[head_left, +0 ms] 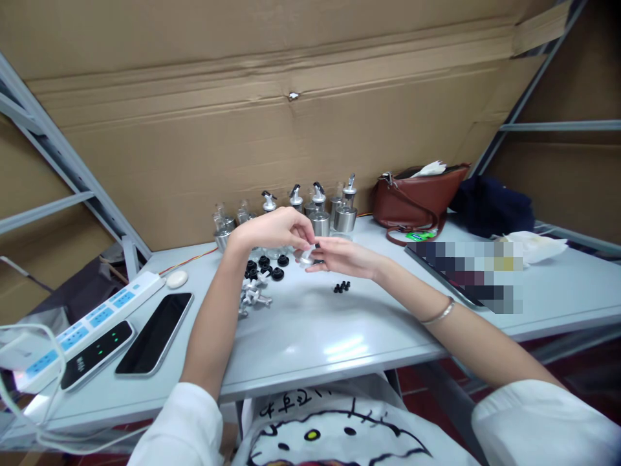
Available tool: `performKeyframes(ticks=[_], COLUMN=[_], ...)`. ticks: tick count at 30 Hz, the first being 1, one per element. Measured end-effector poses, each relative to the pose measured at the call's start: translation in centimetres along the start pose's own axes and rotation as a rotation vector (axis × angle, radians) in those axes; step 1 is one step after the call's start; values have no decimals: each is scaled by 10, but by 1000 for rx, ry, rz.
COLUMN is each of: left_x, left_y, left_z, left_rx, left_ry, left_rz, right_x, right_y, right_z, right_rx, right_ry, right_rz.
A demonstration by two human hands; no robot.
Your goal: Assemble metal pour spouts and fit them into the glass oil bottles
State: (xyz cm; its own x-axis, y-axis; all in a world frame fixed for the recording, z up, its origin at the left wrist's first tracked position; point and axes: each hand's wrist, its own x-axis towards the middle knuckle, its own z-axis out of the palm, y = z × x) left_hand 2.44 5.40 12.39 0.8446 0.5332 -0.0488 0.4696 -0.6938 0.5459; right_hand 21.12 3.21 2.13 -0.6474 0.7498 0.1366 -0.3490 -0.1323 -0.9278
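My left hand [284, 228] arches over the table with its fingertips closed on a small silvery pourer piece [305, 260]. Reaching in from the other side, my right hand [347, 254] has its fingers around the same piece; a dark bit shows at its fingertips, too small to name. Below my left hand lie several black ring-shaped stoppers [277, 274] and a heap of silver-grey spout parts [255, 295]. Several small black caps [341, 287] lie in a cluster under my right hand. Behind both hands stand glass-and-steel dispenser bottles [345, 217], some with pourer tops on.
To the left are a power strip [101, 317], a black phone [155, 333], a small device with green lights [99, 356] and a round white case [177, 279]. A brown bag [420, 197], dark cloth [495, 204] and blurred-out tray [444, 275] are on the right. Cardboard [291, 149] walls the back.
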Motion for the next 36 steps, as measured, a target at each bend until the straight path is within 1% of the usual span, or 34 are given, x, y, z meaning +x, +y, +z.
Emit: performKeyframes(ticks=[3,5,12,16,18,20,22,23,24,26,27,28,30,32,36], left_x=[1,0,2,1,-1,-2,-1,0,2,8,11,14,21,27,35], left_y=[-1,-1,0,2,2,-1,-6,-9,-13,-22,-26,-31,-38,-45,-57], left_z=[1,1,2,1,0,-2,-3,-3,-2,1,3,6,12,17,24], left_rx=[-30,-23,35,-20,-62,-30,70,119,154,185,189,194,203,207,213], left_ry=[-31,-23,1,5,42,129,215,214,176,31,-34,-70,-95,-115,-138], left_rz=[10,8,7,27,53,47,-36,-124,-236,-477,-571,-640,-730,-798,-855], right_x=[0,0,0,-1,0,1,2,2,3,4,4,5,6,6,7], right_y=[1,1,2,0,-2,-5,-8,-9,-9,-9,-8,-8,-5,-3,-2], right_z=[2,2,5,6,6,5,4,3,2,1,1,2,3,3,-1], right_rx=[19,13,-12,-11,7,19,17,9,-3,-39,-63,-86,-126,-160,-219], right_ry=[-83,-86,-28,3,55,129,213,255,292,340,350,353,361,397,487], right_rz=[39,28,-16,-34,-59,-80,-87,-88,-88,-82,-74,-66,-67,-92,-140])
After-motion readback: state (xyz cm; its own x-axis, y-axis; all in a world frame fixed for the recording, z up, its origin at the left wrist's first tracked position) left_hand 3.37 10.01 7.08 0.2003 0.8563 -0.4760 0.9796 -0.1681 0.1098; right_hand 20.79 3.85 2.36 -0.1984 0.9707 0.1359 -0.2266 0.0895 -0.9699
